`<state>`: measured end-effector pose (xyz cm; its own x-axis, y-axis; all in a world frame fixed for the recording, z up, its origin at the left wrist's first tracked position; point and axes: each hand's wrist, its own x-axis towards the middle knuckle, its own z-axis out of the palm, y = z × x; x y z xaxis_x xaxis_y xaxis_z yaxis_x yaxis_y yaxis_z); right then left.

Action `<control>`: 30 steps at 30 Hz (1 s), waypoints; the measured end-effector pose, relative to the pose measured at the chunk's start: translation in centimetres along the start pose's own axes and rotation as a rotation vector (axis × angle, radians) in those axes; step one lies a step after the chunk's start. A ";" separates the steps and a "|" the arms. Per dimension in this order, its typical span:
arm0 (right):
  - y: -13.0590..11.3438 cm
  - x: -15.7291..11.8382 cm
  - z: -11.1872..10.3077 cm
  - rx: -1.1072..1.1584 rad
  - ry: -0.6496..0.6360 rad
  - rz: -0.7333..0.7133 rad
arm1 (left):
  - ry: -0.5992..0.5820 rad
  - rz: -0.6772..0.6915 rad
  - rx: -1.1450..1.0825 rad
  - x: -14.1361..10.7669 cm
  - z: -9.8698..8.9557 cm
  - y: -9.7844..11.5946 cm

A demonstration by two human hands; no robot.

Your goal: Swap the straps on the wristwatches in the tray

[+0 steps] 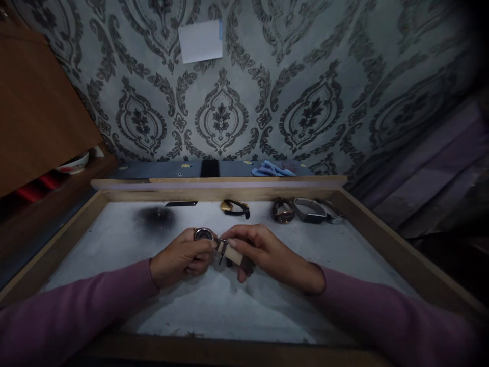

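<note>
My left hand (191, 255) is closed around a wristwatch (204, 234), its round silver-rimmed dial showing above my thumb. Between the hands runs the watch's strap (233, 255), pale on the side facing up and dark at the end. My right hand (260, 250) pinches this strap, thumb on top near the buckle, other fingers beneath. Both hands are held over the white bottom of a wooden-framed tray. The rest of the watch is hidden behind my left fingers.
Along the tray's far side (214, 194) lie a gold watch with a black strap (227, 206), a brown watch (283, 211), a silver watch (310, 210) and a flat black strip (181, 204). Behind the rim are a blue cloth (272, 169) and a black rectangular object (210, 168).
</note>
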<state>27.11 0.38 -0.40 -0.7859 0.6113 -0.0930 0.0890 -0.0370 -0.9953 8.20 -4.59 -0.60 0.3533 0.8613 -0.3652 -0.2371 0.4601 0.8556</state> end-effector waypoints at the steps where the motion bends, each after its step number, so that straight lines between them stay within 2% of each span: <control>1: 0.0 0.0 0.0 0.002 -0.003 0.004 | 0.000 -0.002 0.000 0.0 0.0 0.0; 18: 0.0 -0.1 0.1 0.012 0.027 0.014 | 0.030 -0.002 -0.007 0.0 0.1 0.0; 30: 0.1 0.0 0.1 0.002 0.024 0.023 | -0.006 -0.014 -0.010 0.0 0.0 0.0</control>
<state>27.08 0.32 -0.51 -0.7689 0.6289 -0.1156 0.1057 -0.0534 -0.9930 8.24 -4.59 -0.59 0.3617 0.8537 -0.3746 -0.2415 0.4739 0.8468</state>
